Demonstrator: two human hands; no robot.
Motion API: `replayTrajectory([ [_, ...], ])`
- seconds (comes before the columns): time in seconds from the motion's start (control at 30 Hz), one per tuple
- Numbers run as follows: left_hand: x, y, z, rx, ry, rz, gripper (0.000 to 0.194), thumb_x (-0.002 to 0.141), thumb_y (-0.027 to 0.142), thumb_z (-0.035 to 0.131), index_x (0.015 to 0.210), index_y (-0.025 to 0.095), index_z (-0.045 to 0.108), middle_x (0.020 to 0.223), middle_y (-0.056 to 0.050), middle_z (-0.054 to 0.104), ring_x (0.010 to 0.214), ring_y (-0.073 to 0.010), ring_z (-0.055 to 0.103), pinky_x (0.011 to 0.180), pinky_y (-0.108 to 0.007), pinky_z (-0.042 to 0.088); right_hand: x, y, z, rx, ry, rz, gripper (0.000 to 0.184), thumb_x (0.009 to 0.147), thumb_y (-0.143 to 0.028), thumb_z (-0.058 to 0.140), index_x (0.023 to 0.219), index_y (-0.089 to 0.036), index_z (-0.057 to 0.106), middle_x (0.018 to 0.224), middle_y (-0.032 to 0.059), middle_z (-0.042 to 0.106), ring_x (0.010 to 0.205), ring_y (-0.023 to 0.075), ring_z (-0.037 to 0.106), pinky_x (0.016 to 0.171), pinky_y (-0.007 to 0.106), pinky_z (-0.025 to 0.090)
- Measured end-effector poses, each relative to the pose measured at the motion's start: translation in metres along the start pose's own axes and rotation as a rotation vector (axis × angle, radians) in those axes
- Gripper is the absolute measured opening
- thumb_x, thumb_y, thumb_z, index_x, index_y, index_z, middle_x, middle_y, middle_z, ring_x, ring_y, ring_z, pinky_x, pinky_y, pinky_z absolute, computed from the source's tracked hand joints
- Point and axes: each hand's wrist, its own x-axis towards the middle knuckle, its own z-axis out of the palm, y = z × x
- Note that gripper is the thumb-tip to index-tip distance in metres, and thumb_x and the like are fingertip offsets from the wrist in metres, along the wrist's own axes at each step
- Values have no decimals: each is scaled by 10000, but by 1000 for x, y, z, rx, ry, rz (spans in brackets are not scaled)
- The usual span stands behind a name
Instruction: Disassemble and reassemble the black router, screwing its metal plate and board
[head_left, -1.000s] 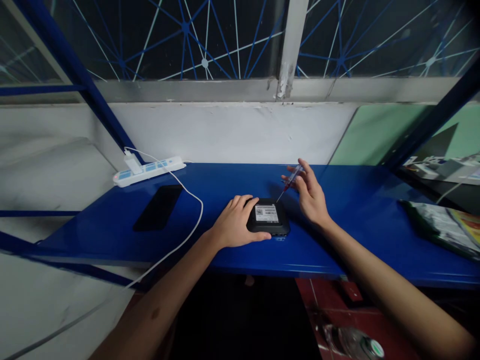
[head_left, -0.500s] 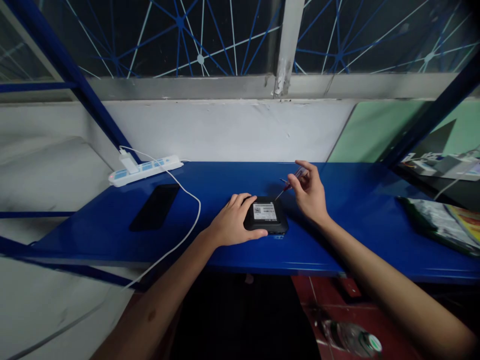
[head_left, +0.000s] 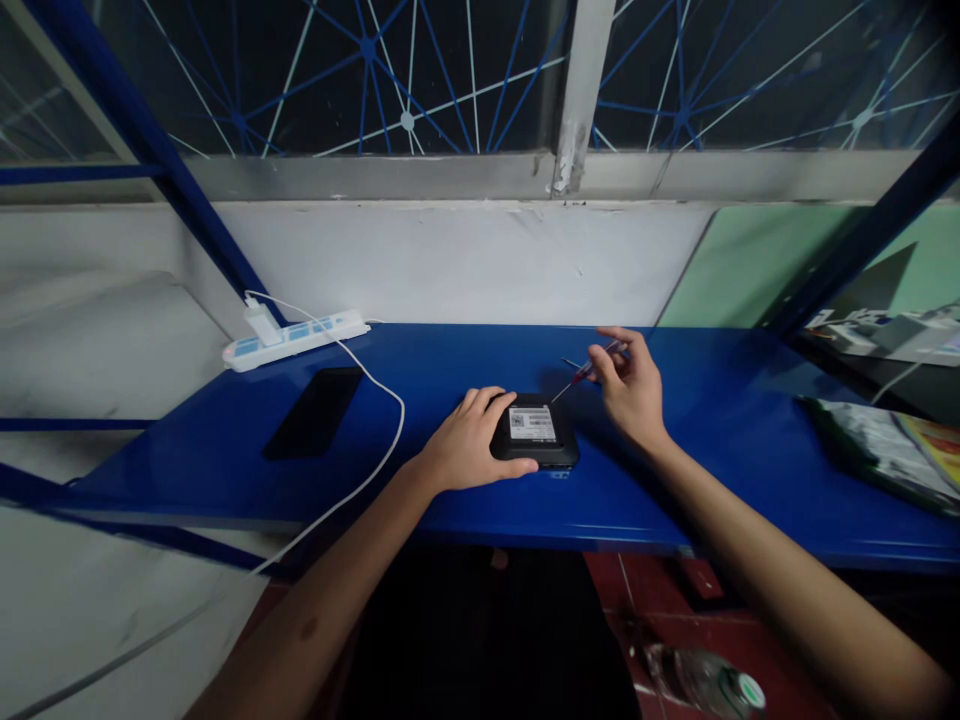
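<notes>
A flat black box-shaped device [head_left: 568, 440] with a white printed label [head_left: 532, 424] on top lies on the blue table. My left hand [head_left: 469, 440] grips its left side, thumb along the near edge and fingers over the far edge. In my right hand [head_left: 630, 390] is a slim screwdriver [head_left: 579, 376] with a clear and reddish handle, held between thumb and fingers. Its shaft slants down to the left, and the tip meets the device's far right corner. Behind it a thin dark rod [head_left: 570, 362] shows, partly hidden by the hand.
On the left lie a black phone [head_left: 315, 412] and a white power strip [head_left: 296, 340] with a charger; its white cable [head_left: 390, 455] crosses the table. A plastic packet [head_left: 885, 450] lies at the right. Below, a clear bottle [head_left: 712, 682] is on the red floor.
The view has shifted slightly. My right hand has moved a little to the right and its grip on the screwdriver handle has changed slightly. My left hand stays on the device.
</notes>
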Motion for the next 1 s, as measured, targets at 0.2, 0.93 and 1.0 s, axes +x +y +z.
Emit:
replayTrajectory([
  [0.2,0,1,-1,0,-16,-12,949,744,727,669,1493,225,376,1494,-141,430,1368,-387,397,1134,-574,389,-3,5,1,117,-76,41,494,1008,-360,443,1497,-295,433,1261,97,642,906,204,744,837,422,617],
  [0.93,1,0,-1,-12,-28,-19,984,733,753,654,1506,212,376,1510,-149,417,1368,-398,392,1119,-597,396,-3,-2,1,133,-27,68,469,997,-385,469,1451,-272,509,1221,100,680,917,207,739,816,414,619],
  [1.0,1,-1,0,-17,-28,-14,988,733,763,649,1510,225,364,1515,-143,411,1373,-398,387,1118,-602,391,-3,-3,1,124,-1,69,488,971,-390,531,1442,-262,528,1125,83,704,842,192,734,803,412,622],
])
